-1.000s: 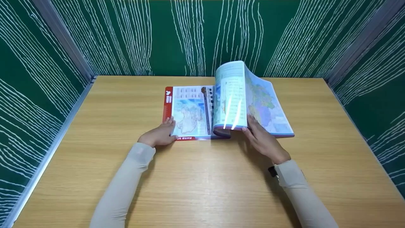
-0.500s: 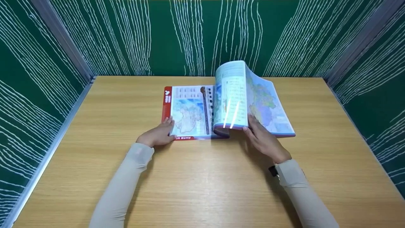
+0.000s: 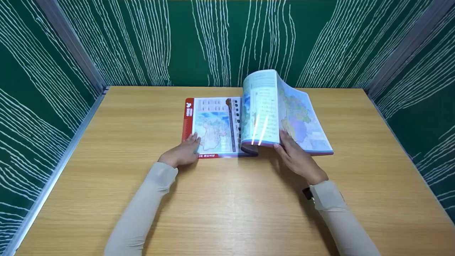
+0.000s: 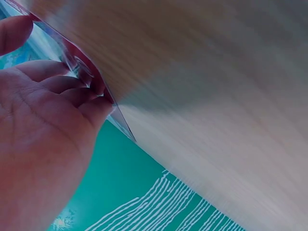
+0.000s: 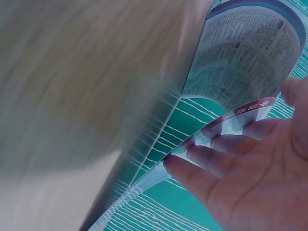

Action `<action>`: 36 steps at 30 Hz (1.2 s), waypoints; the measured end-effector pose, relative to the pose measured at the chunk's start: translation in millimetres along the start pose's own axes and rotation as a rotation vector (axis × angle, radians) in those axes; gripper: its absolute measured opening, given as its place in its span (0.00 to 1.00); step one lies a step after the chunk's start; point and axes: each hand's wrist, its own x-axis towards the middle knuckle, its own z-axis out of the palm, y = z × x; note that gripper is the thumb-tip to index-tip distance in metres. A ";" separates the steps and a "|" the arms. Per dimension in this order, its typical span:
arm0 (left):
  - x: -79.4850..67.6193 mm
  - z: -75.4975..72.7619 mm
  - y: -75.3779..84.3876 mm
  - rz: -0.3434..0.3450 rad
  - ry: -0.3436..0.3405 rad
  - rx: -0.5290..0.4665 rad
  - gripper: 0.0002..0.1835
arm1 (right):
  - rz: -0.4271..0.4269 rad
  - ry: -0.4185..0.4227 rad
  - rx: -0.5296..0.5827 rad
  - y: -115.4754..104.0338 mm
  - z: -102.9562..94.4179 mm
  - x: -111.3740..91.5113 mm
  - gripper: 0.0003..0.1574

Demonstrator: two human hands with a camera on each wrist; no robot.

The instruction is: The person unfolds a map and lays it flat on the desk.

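An open atlas (image 3: 213,133) with map pages lies on the table in the head view. Its middle pages (image 3: 263,106) stand up and curl over to the left. My right hand (image 3: 296,156) holds these pages at their lower free edge, thumb on the near side and fingers on the map side. Over the lower left corner of the left page, with its red border, rests my left hand (image 3: 183,151). In the left wrist view its fingers (image 4: 57,84) lie along the red-edged margin. The right wrist view shows fingers (image 5: 226,149) at the bent sheet, below printed text (image 5: 236,53).
The wooden table (image 3: 227,202) stretches around the atlas to its straight back edge. Green panels (image 3: 199,42) with white wavy lines rise behind it and at both sides, joined by grey corner posts (image 3: 74,46). A small dark object (image 3: 307,193) sits at the right wrist.
My left hand has shifted slightly to the right, its fingers a little further onto the page. The right hand and the curled pages stay nearly the same.
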 end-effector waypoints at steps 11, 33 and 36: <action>1.7 0.2 2.3 0.009 -0.033 0.017 0.36 | 0.015 -0.007 0.002 1.7 0.7 1.6 0.45; 3.0 -1.4 -11.5 -0.037 0.001 0.011 0.36 | 0.010 -0.026 0.012 7.7 -1.7 0.3 0.44; 0.5 -2.5 -12.4 -0.045 0.001 0.005 0.36 | 0.028 -0.037 0.011 8.6 -2.1 0.1 0.45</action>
